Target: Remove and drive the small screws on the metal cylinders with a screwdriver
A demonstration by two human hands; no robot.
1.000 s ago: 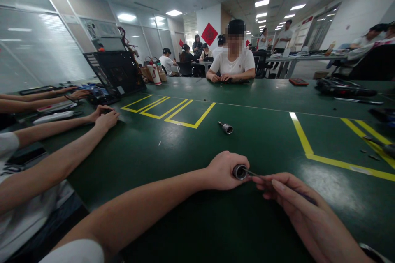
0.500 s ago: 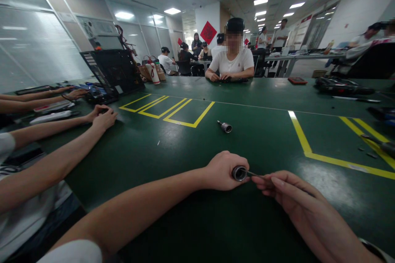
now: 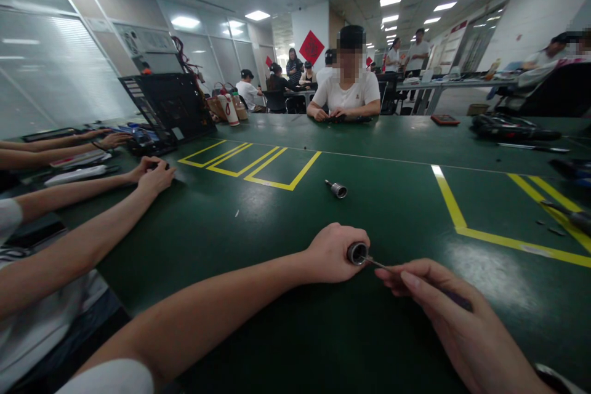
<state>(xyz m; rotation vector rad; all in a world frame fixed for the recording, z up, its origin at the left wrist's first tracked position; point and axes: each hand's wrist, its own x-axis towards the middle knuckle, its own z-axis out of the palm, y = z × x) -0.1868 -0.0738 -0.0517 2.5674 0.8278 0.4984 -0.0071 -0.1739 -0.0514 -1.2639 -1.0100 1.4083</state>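
Observation:
My left hand (image 3: 333, 253) is wrapped round a metal socket bit (image 3: 352, 248), its round open mouth turned toward me. In my right hand (image 3: 443, 295) is a thin screwdriver (image 3: 381, 265); part of a dark handle shows beneath the fingers. The screwdriver's tip reaches the mouth of the socket; how deep it goes I cannot tell. A second socket bit (image 3: 339, 189), with a thin shank, lies on its side on the green table (image 3: 286, 228) beyond my left hand.
Yellow tape (image 3: 455, 209) marks outlines on the table. A dark tool (image 3: 572, 215) and small dark bits lie at the right. A black bundle (image 3: 512, 129) sits farther back. Another person's hands (image 3: 154, 175) work at the left; someone in white (image 3: 346, 95) sits opposite.
The screwdriver and my right hand have shifted slightly, and more of the dark handle shows. My left hand has risen a little in the picture, still holding the socket bit.

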